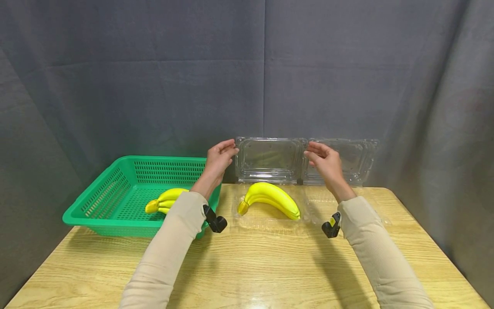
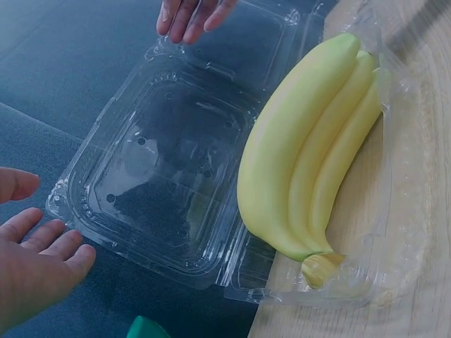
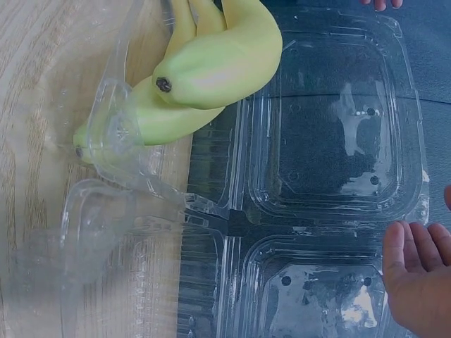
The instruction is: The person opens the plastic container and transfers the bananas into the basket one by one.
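Observation:
A clear plastic clamshell box [image 1: 270, 180] has its lid [image 1: 270, 156] raised against the back curtain. In its base lies a bunch of yellow bananas [image 1: 272, 199], stem end to the left. My left hand [image 1: 220, 159] is at the lid's left edge, fingers extended and thumb apart from them in the left wrist view, around the lid's corner [image 2: 63, 201]. At the lid's right edge is my right hand [image 1: 326, 163], its fingers loosely extended in the right wrist view [image 3: 419, 274]. Neither hand grips the plastic.
A second clear clamshell [image 1: 341, 161] stands with its lid raised on the right, beside the first. On the left, a green perforated basket [image 1: 96, 225] contains another banana bunch [image 1: 170, 199]. The wooden table [image 1: 262, 266] meets a grey curtain [image 1: 193, 86] behind.

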`<state>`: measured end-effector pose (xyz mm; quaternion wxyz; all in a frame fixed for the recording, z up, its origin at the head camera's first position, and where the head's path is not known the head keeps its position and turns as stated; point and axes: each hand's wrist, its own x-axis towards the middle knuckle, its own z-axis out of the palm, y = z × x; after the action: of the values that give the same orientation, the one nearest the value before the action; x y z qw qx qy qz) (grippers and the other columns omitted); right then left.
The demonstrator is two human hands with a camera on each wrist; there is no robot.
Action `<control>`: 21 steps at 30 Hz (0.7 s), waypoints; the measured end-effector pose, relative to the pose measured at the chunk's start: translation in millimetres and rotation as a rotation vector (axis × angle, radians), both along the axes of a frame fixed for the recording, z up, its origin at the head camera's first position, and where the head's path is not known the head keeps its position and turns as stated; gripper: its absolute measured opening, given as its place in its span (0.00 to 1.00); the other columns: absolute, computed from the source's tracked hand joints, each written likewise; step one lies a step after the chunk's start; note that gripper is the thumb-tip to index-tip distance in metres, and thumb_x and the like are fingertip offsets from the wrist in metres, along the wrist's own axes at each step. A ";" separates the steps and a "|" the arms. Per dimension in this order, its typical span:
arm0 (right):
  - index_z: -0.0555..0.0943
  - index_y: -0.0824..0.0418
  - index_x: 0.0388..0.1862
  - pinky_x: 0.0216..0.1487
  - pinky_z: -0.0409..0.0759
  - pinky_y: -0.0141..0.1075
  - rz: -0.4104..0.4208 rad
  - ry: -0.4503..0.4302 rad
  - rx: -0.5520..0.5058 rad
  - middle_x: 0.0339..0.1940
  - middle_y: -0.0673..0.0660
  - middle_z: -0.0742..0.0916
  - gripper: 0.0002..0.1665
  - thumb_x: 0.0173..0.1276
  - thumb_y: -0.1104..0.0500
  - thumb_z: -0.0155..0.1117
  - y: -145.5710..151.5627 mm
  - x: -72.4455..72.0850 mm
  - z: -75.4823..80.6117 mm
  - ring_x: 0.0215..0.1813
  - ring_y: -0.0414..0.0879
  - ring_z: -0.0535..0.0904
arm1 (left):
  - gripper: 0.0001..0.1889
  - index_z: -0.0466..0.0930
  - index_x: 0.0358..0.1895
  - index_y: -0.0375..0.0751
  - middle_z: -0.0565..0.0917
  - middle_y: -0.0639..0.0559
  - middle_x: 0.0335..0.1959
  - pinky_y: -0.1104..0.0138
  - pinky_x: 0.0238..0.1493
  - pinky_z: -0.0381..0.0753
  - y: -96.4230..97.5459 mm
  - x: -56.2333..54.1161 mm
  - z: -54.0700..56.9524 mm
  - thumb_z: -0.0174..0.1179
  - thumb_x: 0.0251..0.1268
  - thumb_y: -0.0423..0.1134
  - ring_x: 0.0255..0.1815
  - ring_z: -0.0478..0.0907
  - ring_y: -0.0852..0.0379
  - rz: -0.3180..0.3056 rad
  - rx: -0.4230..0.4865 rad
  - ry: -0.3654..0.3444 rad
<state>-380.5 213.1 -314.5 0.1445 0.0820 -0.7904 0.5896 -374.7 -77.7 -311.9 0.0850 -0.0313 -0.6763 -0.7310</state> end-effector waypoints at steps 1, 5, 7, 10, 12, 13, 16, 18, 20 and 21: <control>0.71 0.65 0.68 0.52 0.79 0.37 0.002 -0.001 0.003 0.62 0.62 0.78 0.27 0.72 0.59 0.60 0.0 0.2 -0.1 0.59 0.52 0.76 | 0.24 0.70 0.67 0.37 0.72 0.46 0.66 0.55 0.66 0.66 0.0 -0.2 0.0 0.57 0.69 0.32 0.65 0.69 0.52 -0.001 0.001 -0.001; 0.71 0.65 0.68 0.49 0.79 0.34 0.005 -0.001 0.009 0.62 0.62 0.78 0.27 0.72 0.58 0.60 -0.1 1.2 0.0 0.58 0.51 0.77 | 0.24 0.70 0.67 0.36 0.72 0.45 0.66 0.55 0.66 0.66 -0.3 0.2 0.3 0.58 0.69 0.32 0.65 0.70 0.52 -0.001 0.012 -0.006; 0.71 0.65 0.67 0.49 0.79 0.33 0.007 0.005 0.010 0.62 0.62 0.78 0.27 0.72 0.58 0.60 0.1 1.6 0.5 0.56 0.49 0.78 | 0.24 0.70 0.67 0.36 0.73 0.45 0.66 0.55 0.65 0.66 -0.5 0.2 0.6 0.58 0.69 0.31 0.64 0.70 0.52 0.000 0.015 -0.005; 0.72 0.66 0.67 0.50 0.80 0.36 0.015 0.022 0.011 0.61 0.63 0.79 0.27 0.72 0.59 0.61 0.6 2.1 1.7 0.53 0.46 0.79 | 0.24 0.70 0.67 0.35 0.73 0.44 0.65 0.55 0.65 0.67 -1.2 -0.1 1.7 0.58 0.68 0.31 0.64 0.71 0.52 0.003 0.017 0.004; 0.72 0.67 0.66 0.50 0.80 0.37 0.022 0.040 0.014 0.61 0.64 0.79 0.27 0.71 0.58 0.61 1.2 3.1 2.9 0.51 0.43 0.79 | 0.24 0.70 0.67 0.35 0.74 0.44 0.64 0.56 0.64 0.68 -1.8 0.0 2.9 0.58 0.68 0.31 0.63 0.72 0.52 0.008 0.010 0.014; 0.72 0.67 0.66 0.51 0.80 0.38 0.024 0.051 0.018 0.61 0.64 0.79 0.27 0.71 0.58 0.61 1.5 3.6 3.4 0.50 0.42 0.79 | 0.24 0.71 0.66 0.35 0.74 0.44 0.64 0.56 0.64 0.69 -2.2 0.0 3.7 0.58 0.68 0.31 0.62 0.72 0.52 0.011 0.004 0.020; 0.73 0.67 0.66 0.51 0.80 0.38 0.029 0.084 0.043 0.60 0.64 0.80 0.27 0.71 0.57 0.61 3.1 5.9 5.2 0.49 0.40 0.79 | 0.24 0.71 0.66 0.35 0.75 0.45 0.63 0.56 0.62 0.70 -3.4 1.3 6.0 0.59 0.67 0.31 0.61 0.72 0.53 0.020 -0.025 0.041; 0.73 0.66 0.66 0.51 0.80 0.37 0.028 0.102 0.065 0.59 0.64 0.80 0.27 0.72 0.56 0.61 4.3 7.8 6.3 0.50 0.40 0.79 | 0.23 0.72 0.66 0.35 0.76 0.45 0.62 0.58 0.61 0.71 -4.2 3.4 7.8 0.59 0.68 0.32 0.61 0.72 0.53 0.027 -0.053 0.055; 0.73 0.66 0.66 0.51 0.80 0.37 0.031 0.121 0.090 0.59 0.63 0.80 0.27 0.72 0.55 0.61 5.4 10.1 7.6 0.51 0.42 0.79 | 0.23 0.72 0.66 0.36 0.76 0.46 0.63 0.60 0.62 0.70 -5.3 5.6 9.2 0.59 0.68 0.32 0.62 0.72 0.54 0.029 -0.080 0.068; 0.73 0.66 0.66 0.52 0.79 0.36 0.034 0.129 0.097 0.59 0.64 0.80 0.27 0.72 0.55 0.61 6.0 11.3 8.3 0.52 0.43 0.79 | 0.24 0.71 0.66 0.36 0.76 0.46 0.63 0.61 0.62 0.70 -6.0 7.0 10.1 0.59 0.68 0.32 0.62 0.72 0.54 0.029 -0.095 0.075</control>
<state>-369.2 219.1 -306.2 0.1810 0.1398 -0.8056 0.5465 -367.7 -83.7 -301.9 0.1192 -0.0527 -0.7072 -0.6949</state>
